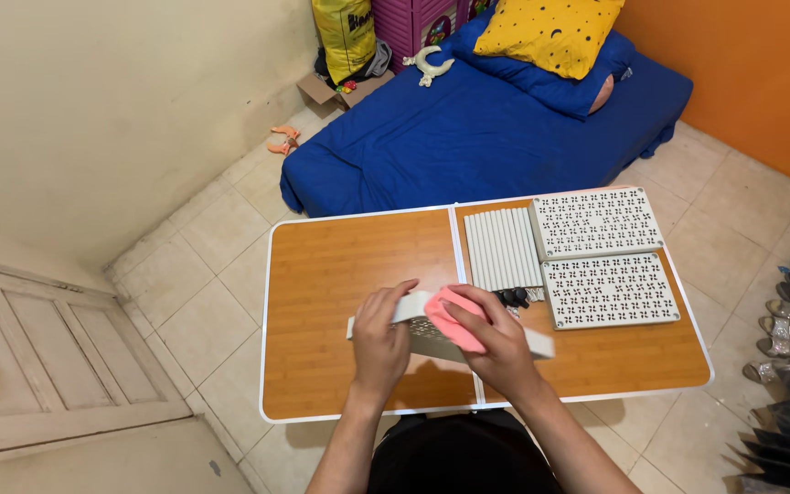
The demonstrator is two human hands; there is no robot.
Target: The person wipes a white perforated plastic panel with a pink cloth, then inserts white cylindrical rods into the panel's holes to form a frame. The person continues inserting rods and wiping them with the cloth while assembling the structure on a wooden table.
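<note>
Pink cloth (pixel 459 320) is pressed onto a white perforated panel (pixel 432 337) by my right hand (pixel 500 343), its fingers wrapped around the cloth. My left hand (pixel 381 338) grips the panel's left end, tilting it just above the wooden desk (pixel 340 302). I judge this a wiping step; next calls for steady strokes along it. Two more panels (pixel 601 256) and white tubes (pixel 503 249) lie beyond.

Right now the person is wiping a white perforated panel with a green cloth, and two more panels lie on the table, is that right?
Not quite. The cloth is pink, not green, as the head view shows. The right hand presses it on the white perforated panel, steadied by the left hand; two more panels lie on the table.
</note>
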